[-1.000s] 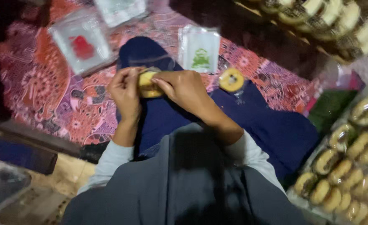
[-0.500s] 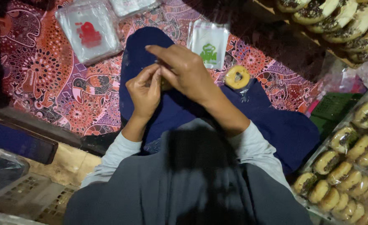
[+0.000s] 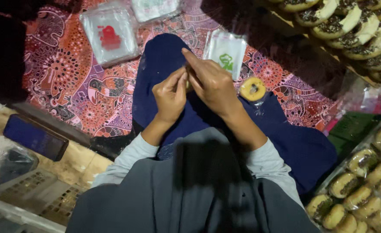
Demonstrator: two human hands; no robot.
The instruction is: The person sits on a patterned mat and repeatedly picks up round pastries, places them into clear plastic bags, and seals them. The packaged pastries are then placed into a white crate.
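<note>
Over the lap, left hand [image 3: 170, 96] and right hand [image 3: 212, 83] now press together, pinching a small pastry [image 3: 189, 83] almost wholly hidden between fingers; earlier it showed plainly. Another round pastry [image 3: 252, 89] lies beside the knee.

Pale grey long sleeves [image 3: 266, 162]; dark grey top [image 3: 190, 194]; navy trousers [image 3: 164, 77]; 2 bare hands.
</note>
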